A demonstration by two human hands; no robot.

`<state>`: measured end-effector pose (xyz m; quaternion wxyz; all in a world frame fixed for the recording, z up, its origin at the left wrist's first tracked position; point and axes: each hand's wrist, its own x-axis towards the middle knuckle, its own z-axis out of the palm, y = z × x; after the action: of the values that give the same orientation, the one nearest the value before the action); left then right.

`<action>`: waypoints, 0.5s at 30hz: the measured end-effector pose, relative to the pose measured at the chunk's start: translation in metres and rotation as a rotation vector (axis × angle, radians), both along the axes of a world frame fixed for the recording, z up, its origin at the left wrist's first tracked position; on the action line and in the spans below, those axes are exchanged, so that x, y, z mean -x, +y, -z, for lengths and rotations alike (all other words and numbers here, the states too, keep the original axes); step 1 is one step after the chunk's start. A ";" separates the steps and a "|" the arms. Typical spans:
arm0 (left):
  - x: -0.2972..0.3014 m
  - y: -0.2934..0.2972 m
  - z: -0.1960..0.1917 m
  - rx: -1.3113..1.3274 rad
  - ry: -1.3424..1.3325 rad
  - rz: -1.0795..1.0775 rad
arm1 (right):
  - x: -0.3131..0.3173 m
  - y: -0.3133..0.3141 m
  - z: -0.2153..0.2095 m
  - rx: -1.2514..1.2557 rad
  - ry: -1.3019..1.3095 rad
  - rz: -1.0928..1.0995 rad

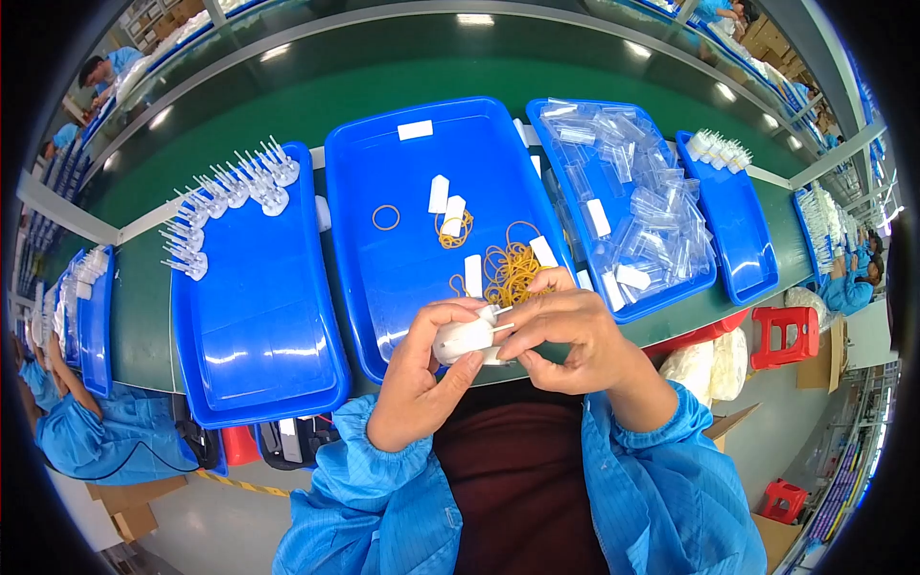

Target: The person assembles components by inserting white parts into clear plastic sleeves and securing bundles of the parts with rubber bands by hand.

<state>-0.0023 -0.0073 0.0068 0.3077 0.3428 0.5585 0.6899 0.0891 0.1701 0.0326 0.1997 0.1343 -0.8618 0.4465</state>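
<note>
My left hand (422,388) is closed round a small bundle of white plastic pieces with thin stems (464,339), their rounded ends toward the palm. Next to the stem tips, the fingers of my right hand (586,343) are bent and drawn together. What they pinch, if anything, is too small to make out. Just beyond the hands lies a pile of yellow-brown rubber bands (514,270) in the middle blue tray (383,158). A single rubber band (385,218) and several white blocks, such as this white block (439,195), lie farther up in it.
The left blue tray (259,307) holds clusters of white stemmed pieces (235,187) along its far edge. Right of the middle, another blue tray carries clear plastic sleeves (661,225). A narrow blue tray (749,259) bears more white stemmed pieces. Red stools (784,337) stand at right; a co-worker's blue sleeve (72,426) shows at left.
</note>
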 end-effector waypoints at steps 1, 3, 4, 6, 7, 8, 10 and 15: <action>-0.001 0.001 0.000 0.014 0.033 -0.028 | 0.000 -0.001 0.001 -0.007 0.001 0.005; -0.002 0.003 0.004 0.015 0.128 -0.045 | -0.001 -0.001 0.001 0.071 0.004 0.037; -0.002 0.005 0.006 0.022 0.223 -0.068 | -0.001 -0.002 0.003 0.072 0.030 0.041; -0.001 0.003 0.007 0.018 0.257 -0.067 | -0.002 -0.003 0.005 0.097 0.032 0.011; 0.000 0.003 0.007 0.032 0.292 -0.081 | -0.002 -0.003 0.004 0.110 0.035 -0.007; 0.000 0.003 0.007 0.032 0.215 -0.070 | -0.005 -0.001 0.001 0.131 -0.004 -0.040; 0.000 0.000 0.006 -0.002 0.166 -0.041 | -0.011 0.009 -0.007 0.194 -0.091 -0.078; -0.001 -0.001 0.009 -0.138 -0.047 -0.018 | -0.022 0.081 -0.043 -0.131 -0.232 0.483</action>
<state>-0.0013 -0.0084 -0.0025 0.2901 0.3418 0.5054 0.7373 0.1112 0.2514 0.0753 0.1911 -0.1145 -0.9129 0.3419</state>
